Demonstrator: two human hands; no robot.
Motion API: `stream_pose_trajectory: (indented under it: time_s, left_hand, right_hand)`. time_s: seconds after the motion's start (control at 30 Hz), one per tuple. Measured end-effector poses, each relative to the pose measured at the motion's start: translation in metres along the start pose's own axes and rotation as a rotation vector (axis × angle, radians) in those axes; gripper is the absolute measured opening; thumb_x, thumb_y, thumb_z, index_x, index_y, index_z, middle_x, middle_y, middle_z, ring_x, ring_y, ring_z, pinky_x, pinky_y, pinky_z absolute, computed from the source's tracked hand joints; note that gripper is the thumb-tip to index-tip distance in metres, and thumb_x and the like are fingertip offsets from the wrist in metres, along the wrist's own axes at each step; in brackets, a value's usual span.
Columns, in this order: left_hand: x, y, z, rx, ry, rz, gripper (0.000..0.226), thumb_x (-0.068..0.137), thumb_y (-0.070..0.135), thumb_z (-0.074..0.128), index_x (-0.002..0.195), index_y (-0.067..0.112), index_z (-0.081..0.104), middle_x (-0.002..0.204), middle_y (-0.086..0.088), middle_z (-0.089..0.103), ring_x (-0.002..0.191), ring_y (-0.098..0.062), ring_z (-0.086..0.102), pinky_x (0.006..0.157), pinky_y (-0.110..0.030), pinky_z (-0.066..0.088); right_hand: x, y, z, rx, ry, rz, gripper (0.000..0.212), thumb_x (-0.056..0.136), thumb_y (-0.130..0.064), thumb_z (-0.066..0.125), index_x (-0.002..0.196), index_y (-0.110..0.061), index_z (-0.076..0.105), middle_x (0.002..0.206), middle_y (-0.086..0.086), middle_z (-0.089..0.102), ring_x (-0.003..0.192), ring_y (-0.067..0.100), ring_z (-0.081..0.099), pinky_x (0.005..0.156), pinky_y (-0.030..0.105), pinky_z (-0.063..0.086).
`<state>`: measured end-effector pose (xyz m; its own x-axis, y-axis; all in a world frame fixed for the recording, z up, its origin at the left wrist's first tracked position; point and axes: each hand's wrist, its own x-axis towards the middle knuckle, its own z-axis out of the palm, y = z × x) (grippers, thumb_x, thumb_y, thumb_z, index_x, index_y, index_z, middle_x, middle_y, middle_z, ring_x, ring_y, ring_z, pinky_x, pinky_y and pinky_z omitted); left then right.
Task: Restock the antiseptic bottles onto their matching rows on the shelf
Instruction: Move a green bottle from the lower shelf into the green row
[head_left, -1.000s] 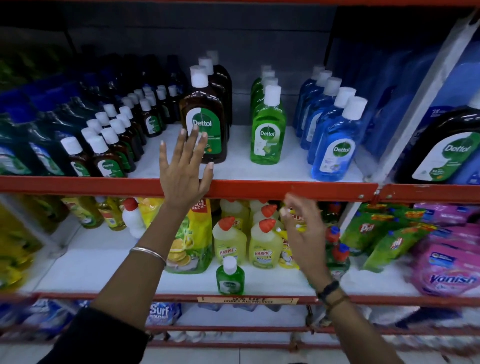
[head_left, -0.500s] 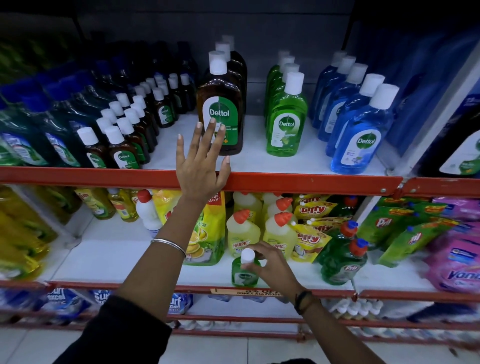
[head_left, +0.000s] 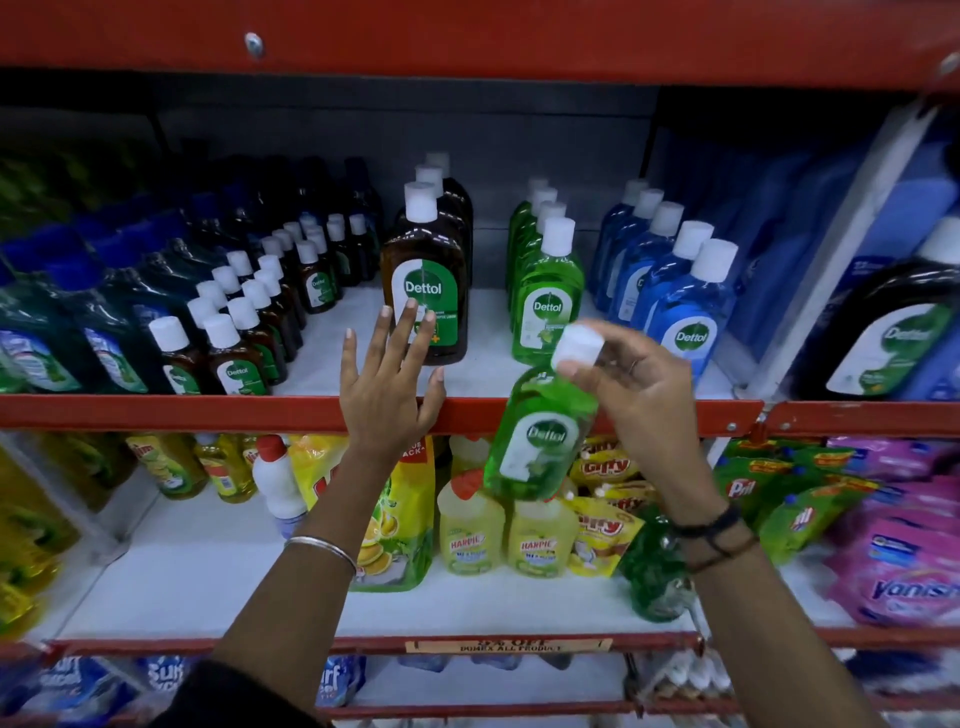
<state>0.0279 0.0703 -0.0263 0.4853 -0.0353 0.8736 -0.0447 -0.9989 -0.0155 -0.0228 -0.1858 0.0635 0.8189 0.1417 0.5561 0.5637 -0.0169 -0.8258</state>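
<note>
My right hand (head_left: 636, 384) grips a small green Dettol bottle (head_left: 537, 436) by its white cap, tilted, in front of the red shelf edge (head_left: 156, 410). Just above and behind it stands the row of green Dettol bottles (head_left: 548, 296) on the upper shelf. My left hand (head_left: 389, 384) is spread flat with fingers apart, its palm against the red edge and its fingertips in front of the large brown Dettol bottle (head_left: 426, 260). A row of blue Dettol bottles (head_left: 680, 301) stands to the right, and small brown bottles (head_left: 239, 353) stand in rows to the left.
Yellow Harpic bottles (head_left: 470, 530) and yellow and green pouches fill the lower shelf under the held bottle. Pink Vanish packs (head_left: 898, 561) lie at the lower right. A white divider (head_left: 831, 249) bounds the blue row, with a big brown Dettol bottle (head_left: 893, 332) beyond it.
My right hand took the small green bottle from the lower shelf front and lifted it up to the upper shelf edge. My left hand stayed on the edge.
</note>
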Motion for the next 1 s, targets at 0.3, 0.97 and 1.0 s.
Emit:
stream_pose_trajectory:
  time_s: [0.3, 0.97, 1.0]
  left_hand:
    - [0.000, 0.000, 0.001, 0.005, 0.001, -0.003, 0.057, 0.096, 0.043, 0.036, 0.150, 0.023, 0.035, 0.154, -0.003, 0.040, 0.145, -0.023, 0.032, 0.119, -0.051, 0.017]
    - [0.000, 0.002, -0.001, -0.003, -0.019, -0.020, 0.057, 0.095, 0.043, 0.036, 0.149, 0.024, 0.035, 0.154, -0.002, 0.039, 0.144, -0.022, 0.034, 0.119, -0.050, 0.017]
    - [0.000, 0.002, -0.002, -0.001, -0.019, -0.022, 0.057, 0.095, 0.042, 0.036, 0.148, 0.024, 0.037, 0.154, -0.002, 0.039, 0.144, -0.022, 0.034, 0.118, -0.050, 0.018]
  right_hand:
    - [0.076, -0.007, -0.010, -0.058, 0.141, -0.103, 0.032, 0.082, -0.017, 0.071, 0.112, -0.020, 0.060, 0.102, 0.000, 0.067, 0.092, 0.013, 0.064, 0.087, 0.033, 0.054]
    - [0.083, 0.025, -0.006, -0.234, 0.053, -0.067, 0.054, 0.084, -0.026, 0.067, 0.133, -0.011, 0.050, 0.129, 0.008, 0.061, 0.116, 0.012, 0.059, 0.102, 0.029, 0.047]
    - [0.075, 0.022, -0.011, -0.258, 0.093, -0.113, 0.052, 0.085, -0.027, 0.067, 0.133, -0.013, 0.050, 0.128, 0.005, 0.062, 0.117, 0.010, 0.058, 0.102, 0.024, 0.045]
